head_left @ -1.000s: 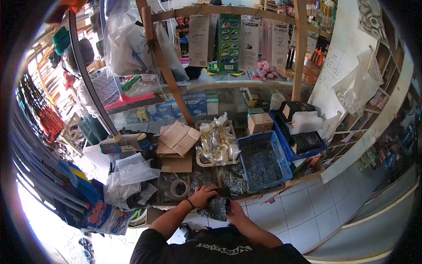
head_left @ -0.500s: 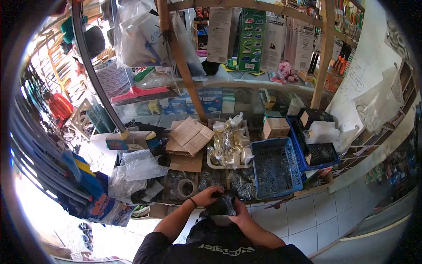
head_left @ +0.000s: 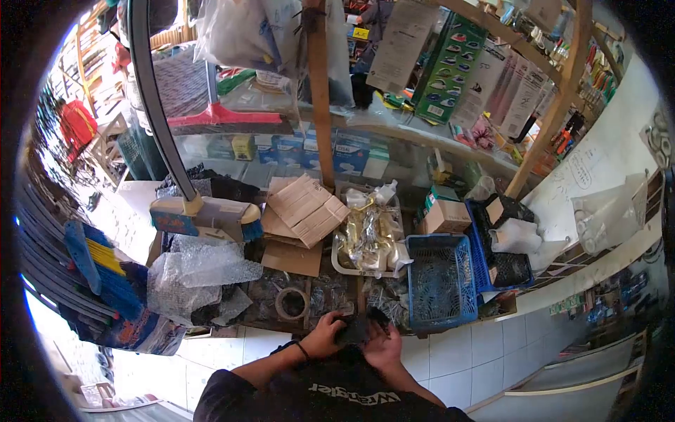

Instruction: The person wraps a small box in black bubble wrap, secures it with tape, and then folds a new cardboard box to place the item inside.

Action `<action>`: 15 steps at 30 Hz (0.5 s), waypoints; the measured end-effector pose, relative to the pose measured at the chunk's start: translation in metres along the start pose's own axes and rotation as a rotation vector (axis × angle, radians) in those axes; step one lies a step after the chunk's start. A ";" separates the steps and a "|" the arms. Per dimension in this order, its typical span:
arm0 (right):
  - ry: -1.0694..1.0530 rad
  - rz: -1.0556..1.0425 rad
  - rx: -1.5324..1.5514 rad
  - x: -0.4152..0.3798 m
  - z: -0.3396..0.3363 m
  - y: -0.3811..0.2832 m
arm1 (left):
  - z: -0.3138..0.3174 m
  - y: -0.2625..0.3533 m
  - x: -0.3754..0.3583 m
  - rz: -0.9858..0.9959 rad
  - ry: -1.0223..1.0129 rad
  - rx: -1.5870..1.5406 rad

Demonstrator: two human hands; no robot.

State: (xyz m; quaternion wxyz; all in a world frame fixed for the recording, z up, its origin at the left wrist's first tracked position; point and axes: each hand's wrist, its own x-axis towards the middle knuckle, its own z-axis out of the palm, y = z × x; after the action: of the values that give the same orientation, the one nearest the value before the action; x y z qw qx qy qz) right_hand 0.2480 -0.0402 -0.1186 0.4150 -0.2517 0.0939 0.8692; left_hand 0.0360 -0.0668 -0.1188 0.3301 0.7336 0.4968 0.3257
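A dark bundle (head_left: pixel 357 329), seemingly black plastic or bubble wrap, is between my hands, close to my body at the counter's front edge. Its contents cannot be made out. Curled over its left side, my left hand (head_left: pixel 325 336) grips it and wears a dark band at the wrist. My right hand (head_left: pixel 383 347) is turned palm inward at the other side, fingers bent against the black wrap. Just beyond my left hand, a roll of tape (head_left: pixel 292 303) lies on the counter.
Clear bubble wrap (head_left: pixel 211 266) and flattened cardboard (head_left: pixel 306 209) lie on the left. A white tray (head_left: pixel 344 270) holds gold-and-white plastic-wrapped items. To its right stand a blue basket (head_left: pixel 441 320), a small carton (head_left: pixel 447 216) and another blue crate (head_left: pixel 483 276) with black-wrapped packages.
The bundle has turned and looks narrower between my hands. My right hand has rotated to show more palm. The whole view has shifted and tilted with my head.
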 end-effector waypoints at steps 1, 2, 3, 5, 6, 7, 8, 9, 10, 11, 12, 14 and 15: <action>0.098 -0.060 -0.075 -0.009 0.027 0.009 | 0.000 -0.004 0.002 0.011 0.029 -0.040; 0.194 -0.120 -0.151 -0.014 0.042 0.013 | -0.003 -0.001 0.004 -0.084 0.067 -0.083; 0.172 -0.113 -0.158 -0.014 0.042 0.012 | -0.008 0.004 0.007 -0.179 0.104 -0.124; 0.115 -0.099 -0.158 -0.013 0.041 0.011 | -0.013 0.005 0.010 -0.285 0.169 -0.171; 0.145 -0.096 -0.198 -0.011 0.045 0.012 | -0.013 0.002 0.012 -0.294 0.201 -0.179; 0.177 -0.093 -0.242 -0.011 0.050 0.011 | -0.015 0.001 0.014 -0.302 0.235 -0.189; 0.210 -0.090 -0.286 -0.011 0.052 0.010 | -0.017 0.000 0.016 -0.329 0.215 -0.144; 0.200 -0.051 -0.375 -0.009 0.048 0.005 | -0.021 0.002 0.016 -0.361 0.193 -0.102; 0.190 -0.008 -0.464 -0.006 0.041 -0.003 | -0.024 0.005 0.015 -0.396 0.171 -0.061; 0.180 0.035 -0.553 -0.004 0.035 -0.006 | -0.027 0.006 0.016 -0.434 0.147 -0.048; 0.182 -0.098 -0.732 -0.003 0.037 -0.007 | -0.030 0.007 0.017 -0.469 0.123 -0.036; 0.177 -0.384 -1.087 0.001 0.043 -0.008 | -0.034 0.005 0.017 -0.481 0.115 -0.052; 0.282 -0.726 -1.270 0.010 0.041 -0.002 | -0.033 0.001 0.018 -0.459 0.132 -0.081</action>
State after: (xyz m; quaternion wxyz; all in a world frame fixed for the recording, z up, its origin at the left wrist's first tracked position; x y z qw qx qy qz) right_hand 0.2294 -0.0169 -0.0887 0.4349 -0.5674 -0.4631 0.5238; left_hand 0.0152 -0.0448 -0.0959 0.3916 0.5647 0.6574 0.3091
